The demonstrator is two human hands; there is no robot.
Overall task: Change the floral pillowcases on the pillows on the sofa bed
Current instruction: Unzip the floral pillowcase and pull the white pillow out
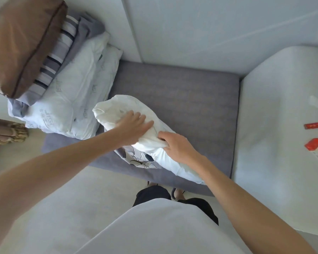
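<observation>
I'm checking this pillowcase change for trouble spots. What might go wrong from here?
The pillow lies near the front edge of the grey seat, so tugging may drag it onto the floor. The right hand pinches only a small fold of white fabric, which may slip. The floral pillowcase is bunched beneath and may snag.

Bright, even daylight – soft shadows, whites near blown out. Strong wide-angle bend at the edges; slight softness overall, motion blur on the left hand point(131, 125).

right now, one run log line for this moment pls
step: pillowcase change | left hand: flat on pillow | right hand: pinching white fabric | floral case: bunched at near end | on sofa bed
</observation>
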